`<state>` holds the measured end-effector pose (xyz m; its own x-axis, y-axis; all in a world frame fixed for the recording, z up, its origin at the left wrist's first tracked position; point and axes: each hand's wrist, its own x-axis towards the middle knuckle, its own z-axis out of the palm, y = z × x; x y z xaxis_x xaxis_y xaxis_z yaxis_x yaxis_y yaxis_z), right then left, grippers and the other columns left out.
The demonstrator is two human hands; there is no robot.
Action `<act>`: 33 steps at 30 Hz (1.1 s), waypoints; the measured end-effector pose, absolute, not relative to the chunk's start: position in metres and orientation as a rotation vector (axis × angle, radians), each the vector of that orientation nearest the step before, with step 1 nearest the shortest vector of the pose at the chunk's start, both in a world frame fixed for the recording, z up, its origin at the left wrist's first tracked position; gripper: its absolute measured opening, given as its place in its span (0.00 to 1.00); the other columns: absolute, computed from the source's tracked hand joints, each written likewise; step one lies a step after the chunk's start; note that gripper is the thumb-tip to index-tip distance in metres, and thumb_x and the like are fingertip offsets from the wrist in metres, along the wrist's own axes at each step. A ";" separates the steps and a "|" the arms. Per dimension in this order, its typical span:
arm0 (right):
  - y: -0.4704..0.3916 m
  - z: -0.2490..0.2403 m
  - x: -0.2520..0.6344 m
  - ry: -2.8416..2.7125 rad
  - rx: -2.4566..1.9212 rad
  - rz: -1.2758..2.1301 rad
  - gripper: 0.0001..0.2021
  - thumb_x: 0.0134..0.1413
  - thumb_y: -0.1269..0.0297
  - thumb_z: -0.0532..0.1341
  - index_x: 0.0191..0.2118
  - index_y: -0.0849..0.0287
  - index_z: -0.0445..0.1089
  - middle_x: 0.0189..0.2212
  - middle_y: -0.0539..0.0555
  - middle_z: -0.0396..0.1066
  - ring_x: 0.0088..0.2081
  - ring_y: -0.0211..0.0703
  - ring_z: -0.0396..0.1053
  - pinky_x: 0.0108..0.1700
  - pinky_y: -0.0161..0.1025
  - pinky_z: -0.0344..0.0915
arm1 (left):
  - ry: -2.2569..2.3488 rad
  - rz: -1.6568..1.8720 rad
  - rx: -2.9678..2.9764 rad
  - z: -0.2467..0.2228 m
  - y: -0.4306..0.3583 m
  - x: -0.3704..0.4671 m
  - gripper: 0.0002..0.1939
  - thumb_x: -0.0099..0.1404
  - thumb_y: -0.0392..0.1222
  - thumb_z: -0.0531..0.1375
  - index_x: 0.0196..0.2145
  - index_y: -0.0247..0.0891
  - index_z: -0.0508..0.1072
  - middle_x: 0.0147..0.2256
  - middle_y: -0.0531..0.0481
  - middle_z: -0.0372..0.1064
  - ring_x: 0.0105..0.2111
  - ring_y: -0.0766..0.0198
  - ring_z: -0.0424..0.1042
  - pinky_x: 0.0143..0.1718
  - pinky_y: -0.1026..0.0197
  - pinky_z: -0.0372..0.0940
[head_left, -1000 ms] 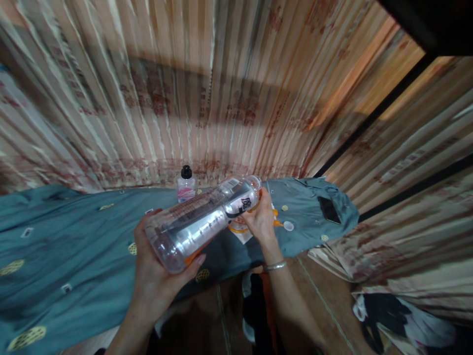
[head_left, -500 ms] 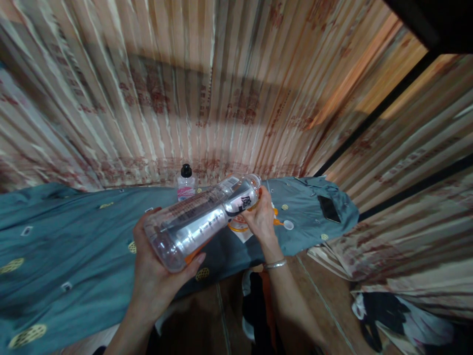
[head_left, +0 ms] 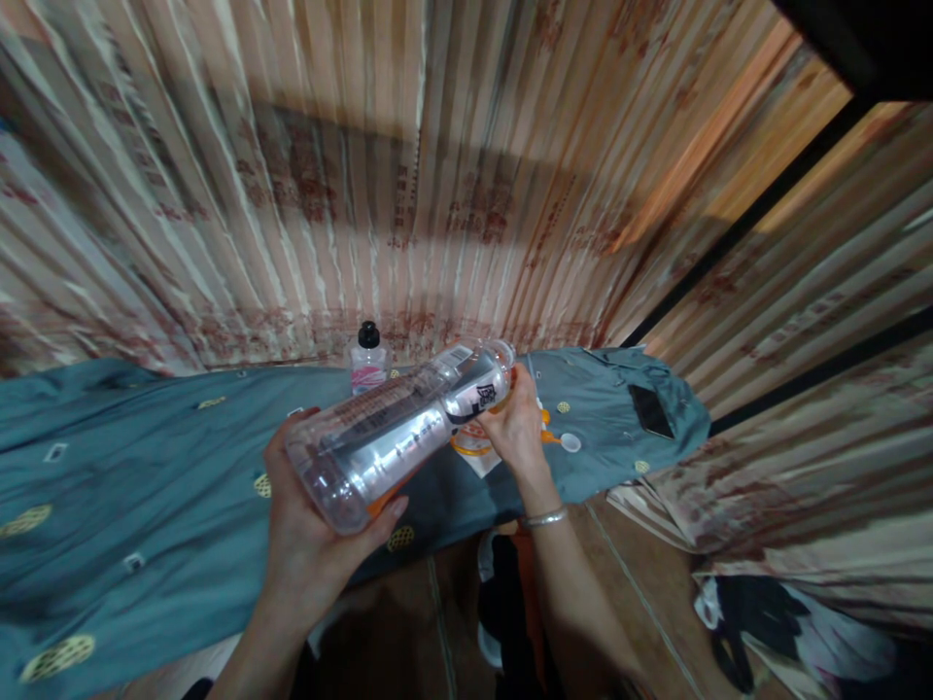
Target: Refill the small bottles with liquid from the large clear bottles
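A large clear plastic bottle (head_left: pixel 400 433) with a silvery printed label lies slanted in the air between my hands, its narrower end up to the right. My left hand (head_left: pixel 306 506) is wrapped round its wide base, thumb below. My right hand (head_left: pixel 516 418) closes on the narrower end; the fingers behind the bottle are hidden. Just beyond the bottle stands a small clear bottle (head_left: pixel 369 362) with a black cap and pink label. Beneath my right hand lies a white packet (head_left: pixel 481 461) with orange print, and beside it an orange-handled white spoon (head_left: pixel 570 442).
Teal cloth (head_left: pixel 167 467) with yellow patterns covers the long surface. A black phone (head_left: pixel 651 411) lies at its right end. Pleated curtains (head_left: pixel 466 194) hang behind, with a dark metal bar (head_left: pixel 743 228) at right. Dark and pale fabric (head_left: pixel 773 622) lies at the lower right.
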<state>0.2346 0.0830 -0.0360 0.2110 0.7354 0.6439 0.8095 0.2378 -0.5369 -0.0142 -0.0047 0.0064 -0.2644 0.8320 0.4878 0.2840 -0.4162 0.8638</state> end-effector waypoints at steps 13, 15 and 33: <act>0.084 -0.037 0.239 -1.528 -1.499 -0.076 0.39 0.48 0.58 0.72 0.64 0.60 0.59 0.53 0.63 0.71 0.55 0.59 0.71 0.57 0.57 0.71 | 1.367 1.679 1.574 0.009 -0.007 -0.013 0.42 0.50 0.48 0.74 0.59 0.44 0.61 0.59 0.38 0.64 0.58 0.38 0.73 0.62 0.38 0.71; 0.084 -0.037 0.240 -1.528 -1.507 -0.066 0.38 0.49 0.57 0.72 0.64 0.59 0.60 0.54 0.63 0.71 0.55 0.59 0.71 0.58 0.57 0.70 | 1.355 1.674 1.562 0.010 -0.008 -0.012 0.42 0.50 0.48 0.74 0.59 0.43 0.61 0.59 0.38 0.64 0.58 0.39 0.74 0.62 0.39 0.71; 0.086 -0.043 0.245 -1.510 -1.500 -0.035 0.42 0.47 0.56 0.74 0.65 0.58 0.58 0.56 0.64 0.71 0.56 0.61 0.72 0.58 0.59 0.71 | 1.345 1.746 1.568 0.018 -0.004 -0.007 0.42 0.44 0.47 0.75 0.54 0.41 0.63 0.54 0.37 0.67 0.51 0.40 0.76 0.53 0.39 0.76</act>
